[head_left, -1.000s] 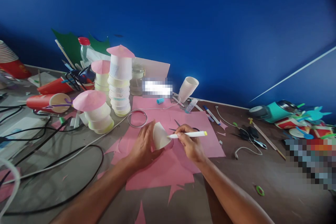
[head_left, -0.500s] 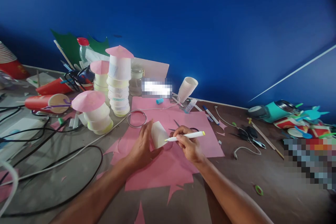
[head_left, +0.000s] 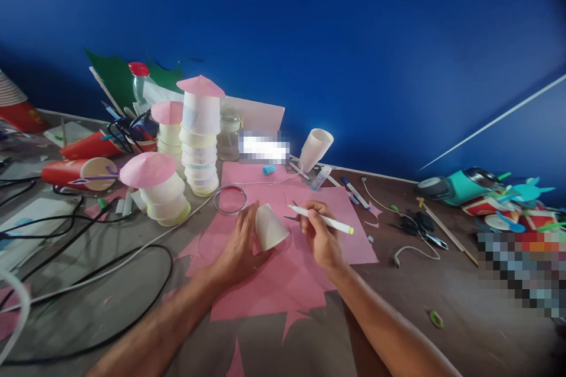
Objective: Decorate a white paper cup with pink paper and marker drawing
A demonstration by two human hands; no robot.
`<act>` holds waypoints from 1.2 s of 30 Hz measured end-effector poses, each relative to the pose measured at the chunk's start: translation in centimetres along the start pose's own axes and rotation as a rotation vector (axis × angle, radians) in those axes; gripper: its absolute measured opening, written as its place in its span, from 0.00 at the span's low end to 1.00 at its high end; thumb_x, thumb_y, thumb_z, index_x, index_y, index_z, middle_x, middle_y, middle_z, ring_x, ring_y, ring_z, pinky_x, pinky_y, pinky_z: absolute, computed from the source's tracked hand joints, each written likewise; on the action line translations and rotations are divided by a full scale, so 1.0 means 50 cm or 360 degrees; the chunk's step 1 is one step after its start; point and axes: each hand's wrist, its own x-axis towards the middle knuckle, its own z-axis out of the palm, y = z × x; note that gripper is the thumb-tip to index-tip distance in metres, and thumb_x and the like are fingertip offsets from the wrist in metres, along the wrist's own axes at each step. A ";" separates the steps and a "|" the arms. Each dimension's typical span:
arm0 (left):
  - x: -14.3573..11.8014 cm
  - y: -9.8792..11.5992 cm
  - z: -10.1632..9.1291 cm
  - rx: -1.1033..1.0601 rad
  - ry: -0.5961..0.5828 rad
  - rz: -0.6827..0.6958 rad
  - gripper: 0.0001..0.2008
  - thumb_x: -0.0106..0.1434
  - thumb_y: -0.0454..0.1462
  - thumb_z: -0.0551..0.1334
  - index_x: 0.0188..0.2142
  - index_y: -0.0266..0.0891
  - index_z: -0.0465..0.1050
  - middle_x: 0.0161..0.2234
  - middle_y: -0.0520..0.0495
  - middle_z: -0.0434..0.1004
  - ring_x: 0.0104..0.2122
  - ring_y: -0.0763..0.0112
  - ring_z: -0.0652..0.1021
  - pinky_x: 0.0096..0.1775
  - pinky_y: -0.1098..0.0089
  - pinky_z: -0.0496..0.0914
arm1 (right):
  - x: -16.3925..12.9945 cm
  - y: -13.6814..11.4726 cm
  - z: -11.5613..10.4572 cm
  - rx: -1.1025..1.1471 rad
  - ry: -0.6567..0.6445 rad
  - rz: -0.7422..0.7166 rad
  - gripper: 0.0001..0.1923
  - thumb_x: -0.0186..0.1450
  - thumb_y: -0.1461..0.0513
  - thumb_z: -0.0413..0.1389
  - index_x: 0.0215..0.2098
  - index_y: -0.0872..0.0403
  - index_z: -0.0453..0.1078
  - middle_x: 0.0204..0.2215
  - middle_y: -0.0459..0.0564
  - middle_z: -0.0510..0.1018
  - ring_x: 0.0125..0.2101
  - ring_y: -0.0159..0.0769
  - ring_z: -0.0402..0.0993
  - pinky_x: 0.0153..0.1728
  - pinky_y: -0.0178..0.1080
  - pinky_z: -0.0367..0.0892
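My left hand is closed around the left side of a white paper cup, which rests tilted over the pink paper. In my right hand is a white marker with a yellow end, gripped like a pen. Its tip points left and hovers clear of the cup. Behind that hand, scissors lie partly hidden on the paper. A coiled wire ring and a blue marker cap lie farther back.
Stacked-cup towers with pink paper roofs, a tall one and a short one, stand to the left. A leaning stack of white cups is at the back. Black cables run along the left; a turquoise bottle lies at right.
The marker has lifted off the cup's lower edge and moved up and right with my right hand. The cup has turned slightly in my left hand, showing more of its side.
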 end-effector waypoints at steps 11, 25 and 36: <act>0.008 0.009 -0.008 0.0015 0.0121 -0.0120 0.46 0.59 0.39 0.67 0.69 0.43 0.39 0.62 0.32 0.60 0.63 0.43 0.65 0.58 0.43 0.68 | -0.002 -0.004 -0.009 -0.0771 -0.0557 -0.0780 0.13 0.61 0.68 0.51 0.43 0.51 0.68 0.34 0.49 0.73 0.36 0.39 0.71 0.39 0.43 0.68; 0.006 0.009 -0.012 -0.0127 0.0004 0.0013 0.51 0.57 0.44 0.69 0.69 0.48 0.35 0.64 0.34 0.57 0.65 0.40 0.63 0.58 0.38 0.67 | -0.006 0.006 -0.013 -0.1394 -0.0606 -0.1459 0.21 0.69 0.69 0.45 0.57 0.48 0.64 0.29 0.47 0.63 0.31 0.39 0.62 0.31 0.40 0.62; 0.000 0.007 0.001 -0.0047 0.0066 -0.0049 0.46 0.60 0.42 0.65 0.69 0.42 0.39 0.64 0.30 0.60 0.63 0.44 0.65 0.59 0.43 0.67 | -0.013 -0.006 0.000 -0.1423 -0.0717 -0.1542 0.22 0.67 0.70 0.47 0.55 0.47 0.66 0.29 0.47 0.66 0.30 0.40 0.63 0.33 0.42 0.63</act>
